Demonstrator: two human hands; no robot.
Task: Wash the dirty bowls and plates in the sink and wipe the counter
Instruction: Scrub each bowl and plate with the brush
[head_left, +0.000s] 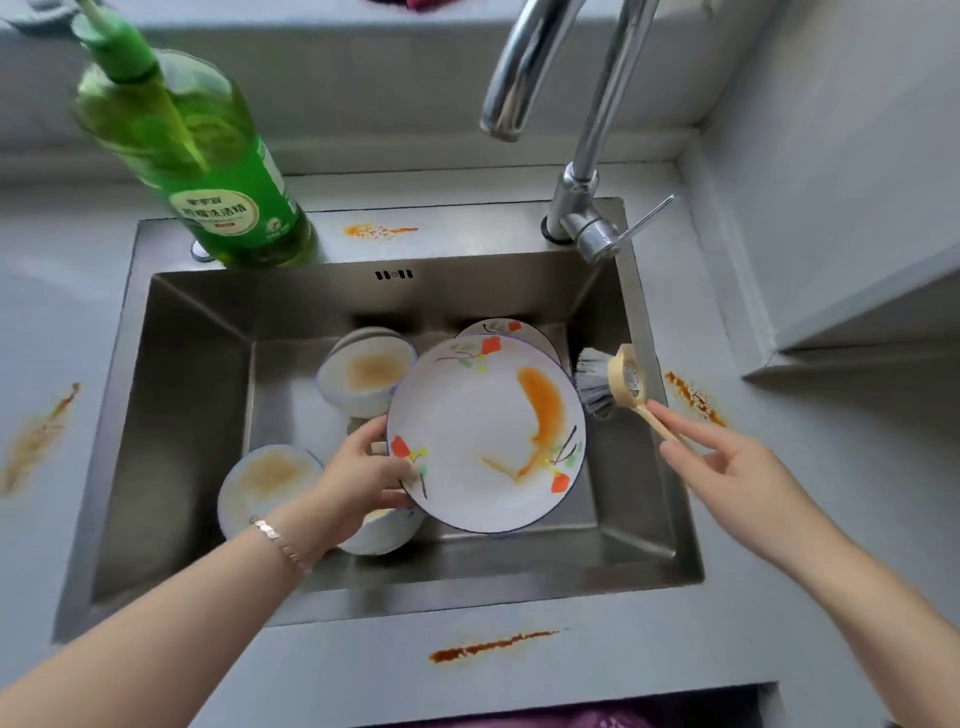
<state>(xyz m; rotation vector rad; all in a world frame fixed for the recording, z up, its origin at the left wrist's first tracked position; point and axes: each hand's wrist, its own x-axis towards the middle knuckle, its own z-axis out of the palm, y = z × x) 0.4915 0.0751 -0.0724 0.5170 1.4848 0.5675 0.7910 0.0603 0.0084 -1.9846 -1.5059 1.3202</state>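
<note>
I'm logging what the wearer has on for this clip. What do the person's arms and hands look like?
Neither the left hand nor the right hand wears a glove, and no sleeve shows on either arm. A thin, pale metallic link bracelet circles the left wrist; nothing is worn on the right wrist.

A green dish-soap bottle (208, 171) stands on the back rim of the sink (493, 234), at its left end. It has a green pump top (111, 41) and a pale label (221, 210) printed with Chinese characters. At the right end of that rim rises a chrome faucet (576, 202), its spout (501, 122) arching forward and its thin lever (649, 215) pointing right. Purple fabric (597, 717) shows along the bottom edge. A scrap of dark red cloth (421, 4) shows at the top edge.
</note>
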